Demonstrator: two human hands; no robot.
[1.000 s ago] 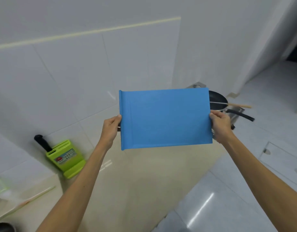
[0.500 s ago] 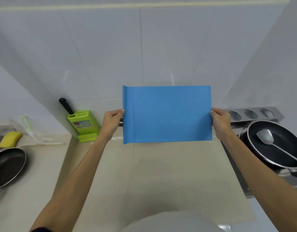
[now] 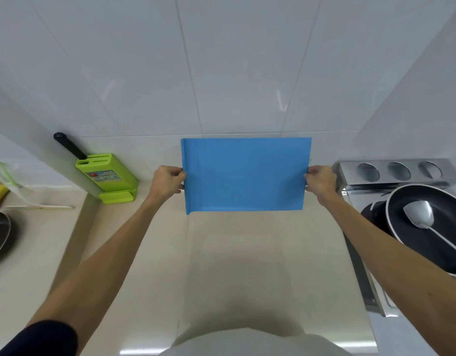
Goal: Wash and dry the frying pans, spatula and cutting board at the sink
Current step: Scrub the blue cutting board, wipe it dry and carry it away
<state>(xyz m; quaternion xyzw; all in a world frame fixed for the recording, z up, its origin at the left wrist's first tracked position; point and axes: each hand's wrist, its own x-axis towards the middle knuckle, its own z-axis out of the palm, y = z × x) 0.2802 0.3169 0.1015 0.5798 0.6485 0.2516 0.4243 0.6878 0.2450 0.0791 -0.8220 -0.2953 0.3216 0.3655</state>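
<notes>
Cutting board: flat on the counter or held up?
Held up. The left hand and right hand grip the cutting board by its sides, upright above the counter.

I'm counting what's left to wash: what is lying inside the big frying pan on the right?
A metal spatula lies in the frying pan, blade on the black base. The right forearm covers the pan's near edge and the frame cuts its right side.

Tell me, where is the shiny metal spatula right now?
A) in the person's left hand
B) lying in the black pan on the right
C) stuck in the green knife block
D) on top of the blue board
B: the spatula lies with its blade inside the black frying pan on the right, while the left hand and right hand hold only the blue cutting board.
</notes>
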